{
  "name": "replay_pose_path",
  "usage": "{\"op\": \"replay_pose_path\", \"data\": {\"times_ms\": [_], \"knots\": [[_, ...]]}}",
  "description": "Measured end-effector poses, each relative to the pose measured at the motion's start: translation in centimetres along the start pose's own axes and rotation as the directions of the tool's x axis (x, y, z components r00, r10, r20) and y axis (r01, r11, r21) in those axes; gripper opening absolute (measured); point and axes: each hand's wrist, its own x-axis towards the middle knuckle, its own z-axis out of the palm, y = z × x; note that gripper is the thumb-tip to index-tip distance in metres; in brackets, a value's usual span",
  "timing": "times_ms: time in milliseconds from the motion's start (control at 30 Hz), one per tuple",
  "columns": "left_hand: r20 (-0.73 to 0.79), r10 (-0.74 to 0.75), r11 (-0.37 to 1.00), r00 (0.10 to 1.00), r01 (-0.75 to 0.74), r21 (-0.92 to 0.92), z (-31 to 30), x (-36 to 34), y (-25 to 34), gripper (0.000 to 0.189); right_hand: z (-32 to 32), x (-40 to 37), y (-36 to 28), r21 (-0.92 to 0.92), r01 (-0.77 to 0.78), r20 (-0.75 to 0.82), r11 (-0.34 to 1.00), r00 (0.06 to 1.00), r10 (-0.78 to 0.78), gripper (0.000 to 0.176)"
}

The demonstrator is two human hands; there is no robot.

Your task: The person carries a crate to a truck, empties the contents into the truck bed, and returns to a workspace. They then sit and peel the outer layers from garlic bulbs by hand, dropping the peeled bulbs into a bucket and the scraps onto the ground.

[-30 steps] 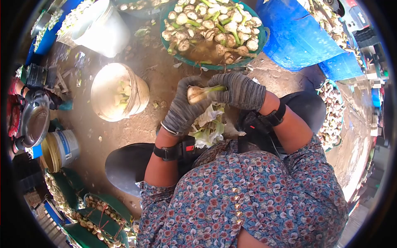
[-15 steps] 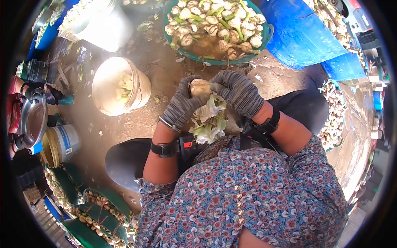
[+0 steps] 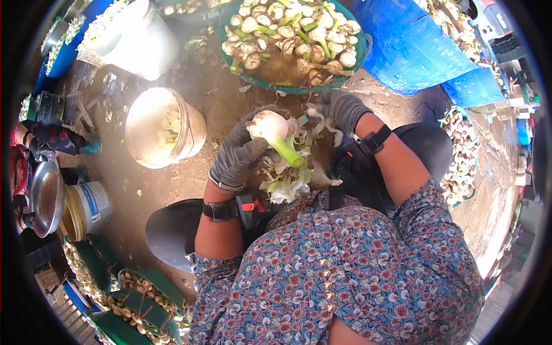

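Observation:
My left hand (image 3: 238, 152), in a grey striped glove, grips a white garlic bulb (image 3: 269, 125) with its thick green stalk pointing down to the right. Pale strips of garlic skin (image 3: 333, 131) hang at my gloved right hand (image 3: 344, 110), whose fingers are partly blurred and seem closed on them. Below both hands a heap of peeled garlic skins (image 3: 284, 181) lies between my legs. Just beyond my hands stands a green tub (image 3: 296, 89) holding many garlic bulbs in brown water.
A white bucket (image 3: 192, 129) with some pale green pieces stands to the left. Blue tubs (image 3: 411, 52) full of stalky material stand at upper right. A basket of bulbs (image 3: 460, 155) is on the right; green-sided containers (image 3: 144, 299) are at lower left. Another person's hand (image 3: 40, 148) is beside a metal basin (image 3: 47, 198).
The bulb, brownish before, now shows a white surface and green stalk in my left hand. My right hand has pulled away from it, with skin strips hanging there.

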Motion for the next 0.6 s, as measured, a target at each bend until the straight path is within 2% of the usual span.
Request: {"op": "replay_pose_path", "data": {"times_ms": [33, 67, 133, 167, 200, 233, 333, 433, 533, 600], "knots": [[0.007, 0.000, 0.993, 1.000, 0.001, -0.119, -0.1, 0.1, 0.0, 0.061, 2.3, 1.5, 2.0, -0.055, 0.123, -0.130, 0.991, 0.983, -0.129, 0.049], [-0.022, 0.009, 0.999, 1.000, -0.010, -0.041, -0.2, 0.2, 0.2, 0.060, 5.8, 3.5, 5.1, -0.130, 0.242, -0.246, 0.962, 0.932, -0.267, 0.053], [-0.087, 0.023, 0.994, 0.996, -0.014, 0.109, -0.1, 0.2, 0.4, 0.059, 3.1, -1.2, 1.2, -0.235, 0.267, -0.121, 0.935, 0.946, -0.300, 0.056], [-0.119, 0.024, 0.989, 0.993, -0.007, 0.146, -0.2, 0.3, 0.0, 0.058, 2.2, -2.9, -0.3, -0.028, 0.381, -0.227, 0.924, 0.898, -0.377, 0.052], [-0.147, 0.025, 0.983, 0.989, 0.002, 0.182, -0.2, 0.6, -0.6, 0.057, 1.8, -4.1, -1.2, 0.168, 0.493, -0.346, 0.854, 0.840, -0.417, 0.049], [-0.171, 0.025, 0.976, 0.985, 0.013, 0.218, -0.2, 0.7, -0.9, 0.056, 1.3, -4.9, -1.9, 0.340, 0.596, -0.470, 0.728, 0.778, -0.417, 0.046], [-0.169, -0.010, 0.987, 0.986, 0.037, 0.157, 0.5, 1.0, -0.8, 0.053, -0.9, -7.0, -4.1, 0.025, 0.764, -0.585, 0.645, 0.535, -0.610, 0.035], [-0.165, -0.031, 0.986, 0.986, 0.057, 0.156, 0.7, 0.9, -0.7, 0.050, -0.8, -7.8, -5.6, -0.333, 0.697, -0.543, 0.635, 0.409, -0.734, 0.030], [-0.169, -0.046, 0.994, 0.984, 0.062, 0.092, 0.0, 0.7, -1.3, 0.048, -0.1, -7.7, -6.2, -0.394, 0.668, -0.548, 0.631, 0.380, -0.745, 0.024], [-0.188, -0.030, 0.986, 0.982, 0.060, 0.153, 0.3, 0.3, -1.2, 0.047, 0.4, -7.2, -6.3, -0.361, 0.680, -0.557, 0.638, 0.392, -0.733, 0.022]]}}
